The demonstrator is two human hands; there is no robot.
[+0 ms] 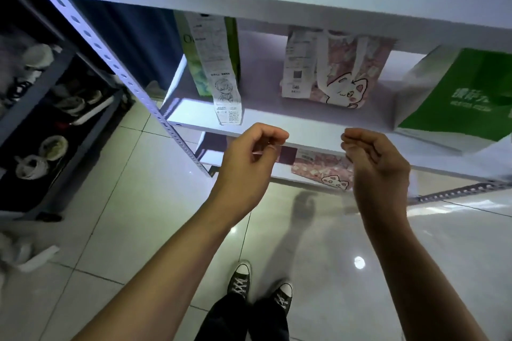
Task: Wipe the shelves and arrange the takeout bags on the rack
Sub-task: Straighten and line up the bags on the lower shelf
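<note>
the white rack (177, 108) stands in front of a person. on its middle shelf (277, 119) stand three takeout bags: a light green bag (232, 44) with a long receipt, a pink cat bag (343, 77) and a dark green bag (457, 97). another pink cat bag (321, 171) sits one shelf lower. just in front of the middle shelf, the left hand (249, 158) and right hand (376, 160) float with fingers curled, each grip holding nothing.

White rack (249, 5); at centre, a pink bag (343, 75) printed with a white cat; at right, a green-and-white bag (454, 97); at bottom, black sneakers (239, 279) with white laces.
</note>
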